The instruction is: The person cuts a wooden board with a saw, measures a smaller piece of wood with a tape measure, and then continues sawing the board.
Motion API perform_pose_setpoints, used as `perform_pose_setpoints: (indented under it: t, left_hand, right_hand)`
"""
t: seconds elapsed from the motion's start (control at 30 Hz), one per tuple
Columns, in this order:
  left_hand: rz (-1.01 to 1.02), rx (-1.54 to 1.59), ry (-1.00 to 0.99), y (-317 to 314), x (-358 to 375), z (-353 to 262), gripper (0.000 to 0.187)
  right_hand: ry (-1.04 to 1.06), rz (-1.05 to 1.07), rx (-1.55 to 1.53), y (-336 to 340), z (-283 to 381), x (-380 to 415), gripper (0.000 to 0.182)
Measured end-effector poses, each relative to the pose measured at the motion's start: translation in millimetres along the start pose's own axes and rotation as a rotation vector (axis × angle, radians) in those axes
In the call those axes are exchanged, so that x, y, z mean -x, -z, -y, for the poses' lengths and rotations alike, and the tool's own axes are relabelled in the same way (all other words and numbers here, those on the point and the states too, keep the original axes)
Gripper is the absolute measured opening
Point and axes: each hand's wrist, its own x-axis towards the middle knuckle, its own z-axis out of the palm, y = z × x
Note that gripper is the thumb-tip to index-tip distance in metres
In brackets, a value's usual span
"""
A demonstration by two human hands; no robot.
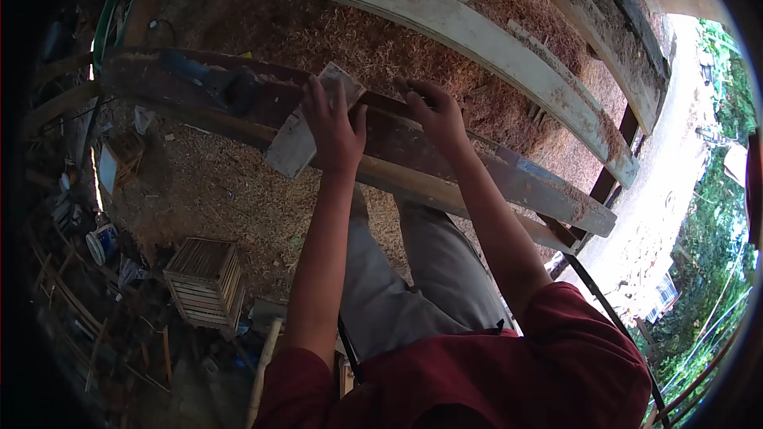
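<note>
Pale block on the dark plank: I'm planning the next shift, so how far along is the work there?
Done, it seems: the pale block is set across the dark plank.
In hand: the left hand rests on the block; the right hand is curled beside it, its grip unclear.
Left: no fastener shows at the block, so any fixing probably remains undone.

Shirt: dark red
Trousers: grey
Wood block: pale, greyish
Shavings: reddish brown
Slatted crate: brown, striped
Foliage: green
</note>
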Motion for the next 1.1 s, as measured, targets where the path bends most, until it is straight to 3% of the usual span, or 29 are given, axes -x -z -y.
perform_pose_setpoints:
  t: [0.13, 0.33, 0.43, 0.53, 0.63, 0.73, 1.1]
  left_hand:
    - [-0.048, 0.057, 0.011, 7, -4, 13, 0.071]
    - [-0.083, 0.068, -0.089, 0, -20, 14, 0.065]
    - [0.034, 0.135, -0.145, 2, -33, 8, 0.062]
    - [-0.001, 0.066, -0.048, 0, -50, 13, 0.053]
    - [-0.18, -0.178, -0.007, -19, -62, 17, 0.044]
    - [-0.015, -0.141, -0.032, -22, -63, 19, 0.041]
    - [0.112, -0.17, 0.1, -21, -67, 17, 0.041]
  right_hand:
    - [-0.019, 0.03, -0.218, -8, -7, -11, 0.039]
    - [-0.102, 0.139, -0.183, -6, 26, -24, 0.039]
    - [-0.025, 0.09, -0.147, -13, 26, -33, 0.041]
    - [-0.129, 0.089, -0.068, -12, 35, -33, 0.042]
    - [-0.137, 0.126, -0.024, -11, 32, -31, 0.042]
    - [-0.126, 0.148, 0.077, -6, 40, -28, 0.042]
    - [-0.181, 0.192, 0.016, -13, 29, -47, 0.043]
